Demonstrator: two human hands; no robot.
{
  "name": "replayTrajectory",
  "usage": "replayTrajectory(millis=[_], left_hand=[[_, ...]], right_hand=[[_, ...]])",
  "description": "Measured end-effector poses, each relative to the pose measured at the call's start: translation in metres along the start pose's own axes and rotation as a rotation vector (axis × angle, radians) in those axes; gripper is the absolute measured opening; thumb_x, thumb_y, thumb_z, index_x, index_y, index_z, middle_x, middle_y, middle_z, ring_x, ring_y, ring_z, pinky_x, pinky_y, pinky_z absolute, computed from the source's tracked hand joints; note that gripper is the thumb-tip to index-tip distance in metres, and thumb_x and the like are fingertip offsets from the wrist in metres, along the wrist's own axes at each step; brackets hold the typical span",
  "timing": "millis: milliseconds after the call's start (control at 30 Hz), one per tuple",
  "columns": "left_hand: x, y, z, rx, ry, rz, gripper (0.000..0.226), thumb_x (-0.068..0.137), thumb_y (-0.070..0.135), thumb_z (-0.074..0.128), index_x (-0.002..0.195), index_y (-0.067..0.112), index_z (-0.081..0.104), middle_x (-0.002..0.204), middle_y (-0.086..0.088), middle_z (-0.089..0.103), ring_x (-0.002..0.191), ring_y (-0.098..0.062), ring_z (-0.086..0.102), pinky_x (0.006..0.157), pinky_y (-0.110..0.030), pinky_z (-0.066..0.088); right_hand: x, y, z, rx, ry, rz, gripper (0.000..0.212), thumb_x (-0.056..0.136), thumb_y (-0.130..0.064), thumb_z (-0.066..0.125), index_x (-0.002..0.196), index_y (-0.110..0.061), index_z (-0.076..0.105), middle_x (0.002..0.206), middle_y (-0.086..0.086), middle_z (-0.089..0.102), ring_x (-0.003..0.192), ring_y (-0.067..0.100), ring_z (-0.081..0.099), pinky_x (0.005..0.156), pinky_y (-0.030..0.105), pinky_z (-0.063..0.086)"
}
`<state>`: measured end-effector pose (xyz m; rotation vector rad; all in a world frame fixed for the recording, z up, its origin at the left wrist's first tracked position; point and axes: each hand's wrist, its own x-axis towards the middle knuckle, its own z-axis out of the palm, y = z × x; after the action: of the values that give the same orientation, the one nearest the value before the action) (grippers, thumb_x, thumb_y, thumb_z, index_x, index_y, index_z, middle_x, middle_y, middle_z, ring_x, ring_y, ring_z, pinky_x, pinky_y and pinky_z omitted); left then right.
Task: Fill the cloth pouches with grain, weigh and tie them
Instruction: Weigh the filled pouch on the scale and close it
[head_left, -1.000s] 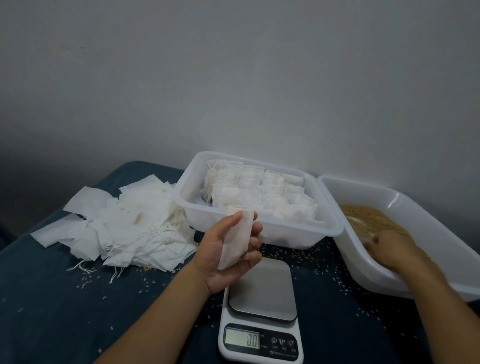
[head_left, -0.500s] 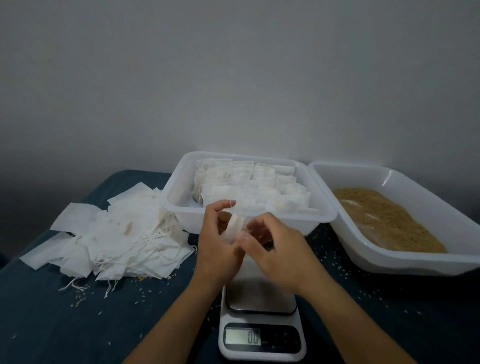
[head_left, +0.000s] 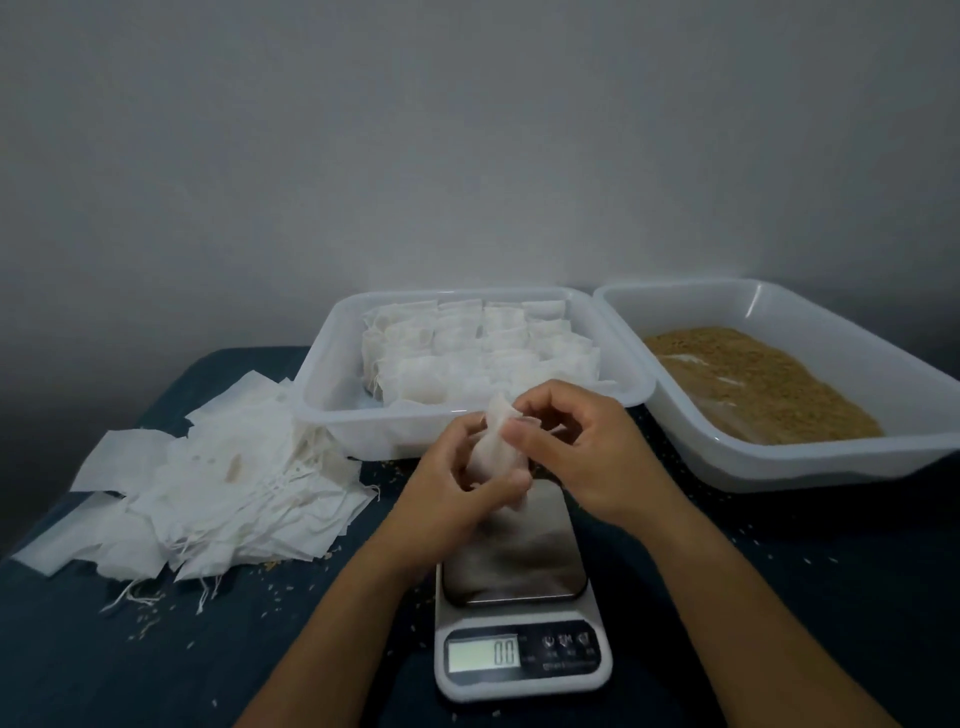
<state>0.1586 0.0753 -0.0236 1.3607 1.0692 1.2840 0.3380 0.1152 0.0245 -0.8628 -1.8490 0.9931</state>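
Small white cloth pouch (head_left: 493, 447) held above the silver-topped digital scale (head_left: 514, 566), cupped in left hand (head_left: 457, 483) fingers; right hand (head_left: 576, 447) thumb and forefinger pinch its mouth. Judged light, limp, spill-prone: grip the gathered neck, support beneath.

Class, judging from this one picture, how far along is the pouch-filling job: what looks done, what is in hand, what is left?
Done: many pouches sit packed in the middle tub. In hand: the left hand and right hand hold one pouch above the scale, which reads zero. Left: a pile of flat pouches and grain in the right tub.
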Motion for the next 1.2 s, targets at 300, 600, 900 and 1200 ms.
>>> replayTrajectory(millis=[300,600,900,1200], left_hand=[[-0.003,0.007,-0.004,0.067,-0.056,-0.040,0.028,0.089,0.035,0.078,0.116,0.033,0.075,0.111,-0.004,0.077,0.105,-0.025,0.072,0.086,-0.039,0.061],[0.001,0.003,-0.007,0.073,0.121,0.026,0.021,0.087,0.039,0.074,0.108,0.035,0.077,0.106,-0.001,0.079,0.102,-0.021,0.074,0.088,-0.035,0.061],[0.004,0.000,-0.027,0.290,0.061,-0.033,0.010,0.089,0.012,0.078,0.096,0.017,0.073,0.090,-0.011,0.075,0.081,-0.019,0.070,0.071,-0.032,0.062],[0.002,-0.003,-0.030,0.605,0.008,-0.049,0.026,0.081,0.019,0.079,0.100,0.034,0.069,0.075,0.011,0.069,0.059,-0.003,0.058,0.060,-0.016,0.050]], right_hand=[[-0.001,0.012,-0.022,0.125,0.023,-0.046,0.023,0.076,-0.043,0.085,0.098,-0.034,0.081,0.089,0.005,0.075,0.078,0.017,0.067,0.073,0.029,0.061],[-0.001,0.031,-0.015,-0.022,-0.097,0.034,0.025,0.086,-0.050,0.076,0.106,-0.036,0.076,0.105,-0.013,0.078,0.098,0.008,0.075,0.086,0.028,0.061],[-0.001,0.045,-0.018,-0.143,-0.189,0.132,0.013,0.095,-0.030,0.076,0.102,-0.019,0.073,0.092,-0.010,0.080,0.083,0.010,0.076,0.077,0.031,0.062],[-0.001,0.049,-0.020,-0.480,-0.325,0.129,0.032,0.091,-0.042,0.078,0.121,-0.036,0.069,0.092,-0.015,0.070,0.082,-0.002,0.063,0.067,0.012,0.045]])
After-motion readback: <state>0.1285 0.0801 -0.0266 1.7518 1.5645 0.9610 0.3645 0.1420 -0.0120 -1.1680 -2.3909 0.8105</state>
